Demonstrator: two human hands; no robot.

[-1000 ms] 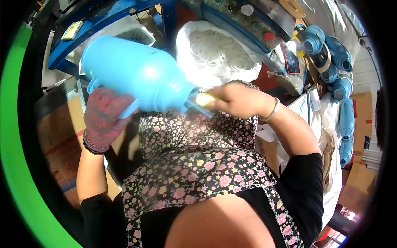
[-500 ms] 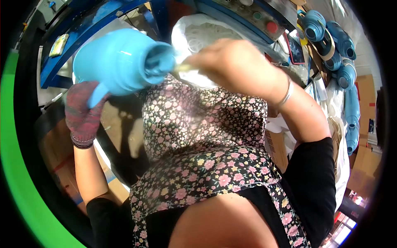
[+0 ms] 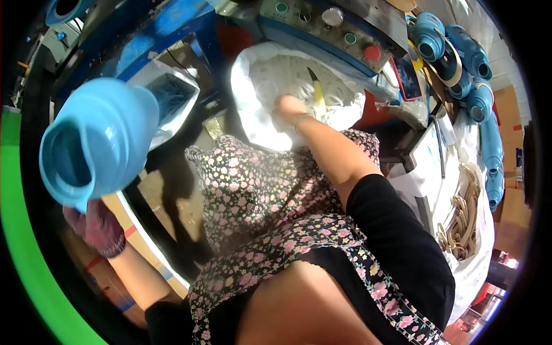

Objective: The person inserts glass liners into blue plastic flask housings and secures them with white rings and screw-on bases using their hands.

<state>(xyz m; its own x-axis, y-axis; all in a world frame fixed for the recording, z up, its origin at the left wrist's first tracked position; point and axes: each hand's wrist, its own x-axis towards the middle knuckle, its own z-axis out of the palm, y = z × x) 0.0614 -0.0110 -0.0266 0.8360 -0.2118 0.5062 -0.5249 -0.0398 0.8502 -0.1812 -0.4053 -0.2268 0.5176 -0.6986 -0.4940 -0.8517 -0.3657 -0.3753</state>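
My left hand (image 3: pixel 99 230), in a dark reddish knitted glove, is closed on the handle of a light blue plastic jug (image 3: pixel 121 123). The jug is tilted, its open mouth turned to the lower left. My bare right hand (image 3: pixel 290 108) reaches down into a white bag (image 3: pixel 242 100) in the middle; its fingers are hidden there. Translucent rings (image 3: pixel 287 66) fill much of that bag. On top of them, just right of my right hand, lies a knife (image 3: pixel 318 92) with a yellow handle and a dark pointed blade.
Beyond the bag is a control panel (image 3: pixel 316 26) with a red button (image 3: pixel 372 53). A phone (image 3: pixel 406 77) and several blue bottle-shaped plastic pieces (image 3: pixel 474 54) are at the right. A bag with blue scraps (image 3: pixel 172 95) stands left of centre; coiled beige strips (image 3: pixel 463 224) fill another bag at the right.
The jug has moved left and down, its mouth swinging from right to lower left. My right hand has left the jug's mouth and gone into the white bag. The knife now lies in the bag.
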